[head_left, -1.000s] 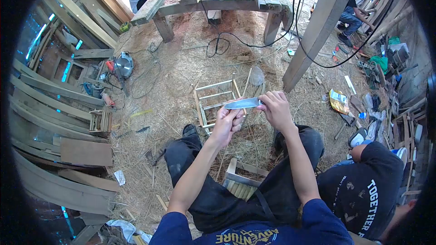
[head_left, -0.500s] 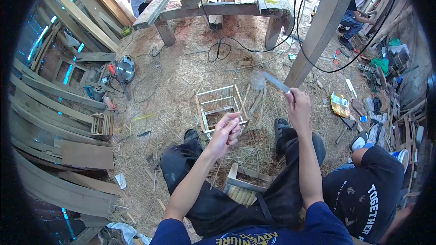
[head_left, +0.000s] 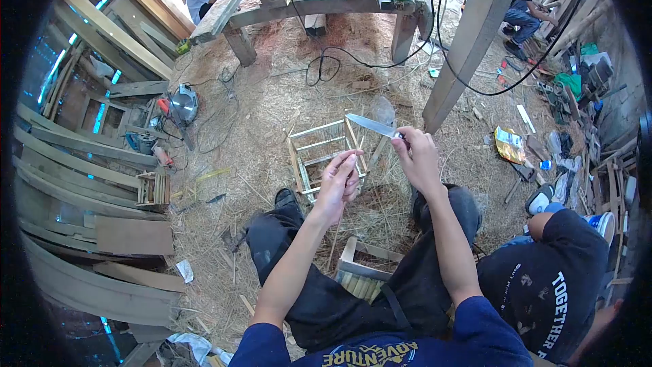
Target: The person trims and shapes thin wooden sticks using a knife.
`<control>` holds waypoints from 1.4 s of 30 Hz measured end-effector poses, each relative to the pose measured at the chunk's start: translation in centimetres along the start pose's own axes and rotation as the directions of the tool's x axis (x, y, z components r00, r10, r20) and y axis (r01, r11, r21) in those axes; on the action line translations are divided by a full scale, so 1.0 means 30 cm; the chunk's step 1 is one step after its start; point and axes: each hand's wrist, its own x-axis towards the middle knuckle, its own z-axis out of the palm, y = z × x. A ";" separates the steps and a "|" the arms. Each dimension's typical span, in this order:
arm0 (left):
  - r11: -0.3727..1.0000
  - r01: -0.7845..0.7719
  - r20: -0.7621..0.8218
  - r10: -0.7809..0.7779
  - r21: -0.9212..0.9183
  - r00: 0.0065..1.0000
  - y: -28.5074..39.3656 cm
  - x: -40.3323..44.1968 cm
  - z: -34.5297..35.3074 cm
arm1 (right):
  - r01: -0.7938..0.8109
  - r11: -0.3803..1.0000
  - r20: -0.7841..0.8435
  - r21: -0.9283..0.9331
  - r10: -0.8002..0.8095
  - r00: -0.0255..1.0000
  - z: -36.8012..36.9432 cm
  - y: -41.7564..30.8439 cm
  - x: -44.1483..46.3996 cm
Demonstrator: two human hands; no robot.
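My right hand [head_left: 419,160] is closed around the handle of a knife [head_left: 371,125], whose broad blade points left and slightly up. To its left, my left hand [head_left: 337,187] is closed in a pinch on what looks like a thin stick [head_left: 358,154], mostly hidden by the fingers. Blade and stick appear apart. Just beyond my left hand, a small open frame of thin wooden strips [head_left: 295,163] stands on the floor, its near part partly covered by the hand. Between my legs is a small wooden piece with light slats [head_left: 360,285].
A heavy wooden workbench [head_left: 319,5] stands ahead, beside a slanting post [head_left: 468,47] with hanging cables. A circular saw [head_left: 183,104] lies left. A person in a black shirt [head_left: 543,278] is close at my right; two others are farther off. Straw and shavings cover the floor [head_left: 265,115].
My right hand has moved left and slightly down, bringing the knife closer to my left hand; its blade now lies flatter. My left hand has risen slightly. The view has shifted a little.
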 end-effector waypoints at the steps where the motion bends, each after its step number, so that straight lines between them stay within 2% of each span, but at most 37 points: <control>1: 0.997 -0.009 0.003 0.008 0.081 1.000 -0.002 0.003 0.010 | -0.028 0.999 0.015 0.022 0.028 1.000 0.005 -0.004 0.000; 5: 0.944 -0.048 0.035 0.038 0.328 0.999 -0.031 0.019 0.041 | -0.069 0.982 -0.026 0.174 0.075 0.997 0.030 -0.005 -0.003; 6: 0.927 -0.056 0.044 0.043 0.370 0.998 -0.046 0.027 0.043 | -0.126 0.964 0.000 0.233 0.130 0.992 0.023 -0.011 -0.001; 7: 0.896 -0.158 0.105 0.125 0.415 0.987 -0.059 0.036 0.049 | -0.184 0.939 0.029 0.290 0.183 0.983 0.012 -0.020 0.001; 8: 0.885 -0.178 0.116 0.141 0.431 0.983 -0.068 0.041 0.051 | -0.241 0.907 0.061 0.345 0.235 0.970 0.007 -0.025 0.002; 10: 0.861 -0.217 0.138 0.173 0.460 0.975 -0.084 0.049 0.051 | -0.229 0.855 0.033 0.466 0.242 0.970 0.012 -0.020 -0.004; 13: 0.765 -0.364 0.188 0.313 0.530 0.931 -0.104 0.065 0.053 | -0.217 0.783 0.009 0.583 0.261 0.965 -0.007 -0.032 -0.013; 14: 0.744 -0.352 0.185 0.302 0.568 0.935 -0.105 0.064 0.052 | -0.214 0.761 0.003 0.613 0.268 0.963 -0.014 -0.036 -0.014; 17: 0.664 -0.335 0.180 0.292 0.668 0.939 -0.087 0.051 0.052 | -0.207 0.812 -0.012 0.546 0.255 0.967 -0.001 0.020 -0.024; 20: 0.581 -0.356 0.194 0.324 0.732 0.926 -0.082 0.048 0.037 | -0.258 0.865 0.063 0.431 0.256 0.965 -0.026 0.040 -0.032; 25: 0.467 -0.387 0.234 0.353 0.795 0.906 -0.074 0.040 0.025 | -0.217 0.895 0.070 0.389 0.206 0.976 -0.042 0.043 -0.031; 28: 0.165 -0.496 0.371 0.476 0.853 0.797 -0.075 0.047 0.003 | -0.178 0.903 0.072 0.392 0.163 0.984 -0.048 0.038 -0.040; 31: 0.025 -0.461 0.401 0.453 0.887 0.797 -0.058 0.035 -0.015 | -0.152 0.923 0.101 0.354 0.123 0.987 -0.044 0.045 -0.041; 34: 0.031 -0.429 0.372 0.447 0.903 0.814 -0.057 0.019 -0.002 | -0.138 0.907 0.085 0.398 0.114 0.990 -0.039 0.047 -0.045; 38: -0.046 -0.468 0.419 0.528 0.883 0.739 -0.054 0.023 0.001 | -0.190 0.875 0.099 0.446 0.162 0.982 -0.061 0.015 -0.047; 42: -0.114 -0.439 0.415 0.596 0.891 0.687 -0.033 0.044 -0.025 | -0.275 0.890 0.236 0.363 0.198 0.951 -0.060 0.005 -0.053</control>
